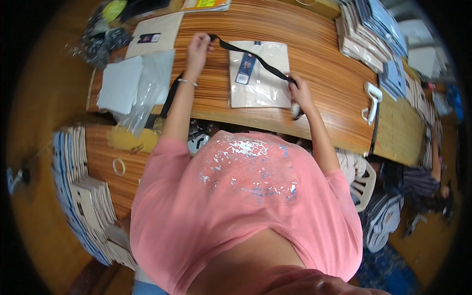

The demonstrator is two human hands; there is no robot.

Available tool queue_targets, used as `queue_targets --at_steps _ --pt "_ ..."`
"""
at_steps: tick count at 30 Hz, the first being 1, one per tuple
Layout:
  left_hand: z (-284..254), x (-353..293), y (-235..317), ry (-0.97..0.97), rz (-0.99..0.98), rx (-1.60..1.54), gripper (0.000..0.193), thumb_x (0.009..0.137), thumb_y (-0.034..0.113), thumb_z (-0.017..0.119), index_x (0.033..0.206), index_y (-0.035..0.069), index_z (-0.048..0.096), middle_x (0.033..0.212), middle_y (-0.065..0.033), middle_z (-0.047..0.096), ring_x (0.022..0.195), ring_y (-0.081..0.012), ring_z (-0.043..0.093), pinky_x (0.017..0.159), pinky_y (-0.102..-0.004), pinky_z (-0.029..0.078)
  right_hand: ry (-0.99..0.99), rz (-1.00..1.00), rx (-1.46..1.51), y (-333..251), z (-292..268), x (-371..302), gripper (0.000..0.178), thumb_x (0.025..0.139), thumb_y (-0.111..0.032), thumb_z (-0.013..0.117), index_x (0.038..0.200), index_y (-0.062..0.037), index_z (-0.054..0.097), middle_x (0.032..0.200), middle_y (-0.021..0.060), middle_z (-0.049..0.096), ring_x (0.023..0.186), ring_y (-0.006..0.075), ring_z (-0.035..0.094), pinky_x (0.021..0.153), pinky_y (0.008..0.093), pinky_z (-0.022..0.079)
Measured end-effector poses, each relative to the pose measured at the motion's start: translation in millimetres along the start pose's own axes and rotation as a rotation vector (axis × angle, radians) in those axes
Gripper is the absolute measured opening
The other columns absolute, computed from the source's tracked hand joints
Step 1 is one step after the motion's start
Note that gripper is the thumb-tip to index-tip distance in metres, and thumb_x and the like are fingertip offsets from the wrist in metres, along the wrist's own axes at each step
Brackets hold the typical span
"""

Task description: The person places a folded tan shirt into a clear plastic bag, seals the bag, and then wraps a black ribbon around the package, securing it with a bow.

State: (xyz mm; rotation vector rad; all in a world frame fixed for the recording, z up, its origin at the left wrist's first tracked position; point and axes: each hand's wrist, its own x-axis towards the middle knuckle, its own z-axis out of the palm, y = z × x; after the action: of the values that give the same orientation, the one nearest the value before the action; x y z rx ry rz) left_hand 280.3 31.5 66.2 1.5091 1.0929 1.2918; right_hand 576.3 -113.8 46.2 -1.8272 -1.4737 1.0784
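A long black strap (268,67) runs slackly between my two hands, above a folded cream garment in a clear plastic bag (273,93). My left hand (198,45) is closed on the strap's far left end, beyond the package's left edge. Lower down, my right hand (301,93) grips the strap beside the package's right edge. A short dark and whitish piece hangs below that hand; I cannot make out what it is. On the package lies a navy hang tag (247,68) with a white label, partly crossed by the strap.
Papers (120,83) and clear bags lie at the table's left, below another cream garment (156,37). Bagged garments (361,42) are piled at the far right, above a white handled tool (373,96). Folded stacks (93,201) stand lower left. A person (420,181) is at the right.
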Motion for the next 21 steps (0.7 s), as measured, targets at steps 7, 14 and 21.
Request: queue_targets --at_steps 7,14,21 --pt "82.3 -96.6 -63.4 -0.316 0.507 0.538 0.014 0.088 0.013 0.049 0.094 0.000 0.051 0.093 -0.0127 0.058 0.084 -0.0269 0.058 0.074 -0.0344 0.045 0.089 0.154 -0.591 54.9 6.3 -56.9 0.037 0.085 -0.023 0.048 0.122 -0.0252 0.053 0.085 0.0199 0.063 0.078 0.0347 0.061 0.069 0.0438 0.049" --pt "72.8 -44.1 -65.6 -0.214 -0.239 0.016 0.017 0.095 0.018 0.042 0.093 0.002 0.048 0.071 -0.0041 0.052 0.062 -0.0108 0.050 0.056 -0.0256 0.041 -0.013 0.256 0.404 69.3 -76.7 -89.9 0.020 0.087 -0.008 0.050 0.107 -0.0036 0.051 0.071 0.0032 0.052 0.054 0.0098 0.044 0.050 0.0235 0.039" --pt "65.3 39.7 -84.5 -0.296 -0.220 0.618 0.033 0.087 0.035 0.055 0.092 0.002 0.058 0.081 -0.0132 0.064 0.072 -0.0246 0.059 0.064 -0.0322 0.044 0.213 0.195 0.621 117.9 -106.7 5.0 0.013 0.090 -0.012 0.050 0.099 -0.0029 0.050 0.067 0.0071 0.056 0.055 0.0116 0.048 0.051 0.0257 0.041"
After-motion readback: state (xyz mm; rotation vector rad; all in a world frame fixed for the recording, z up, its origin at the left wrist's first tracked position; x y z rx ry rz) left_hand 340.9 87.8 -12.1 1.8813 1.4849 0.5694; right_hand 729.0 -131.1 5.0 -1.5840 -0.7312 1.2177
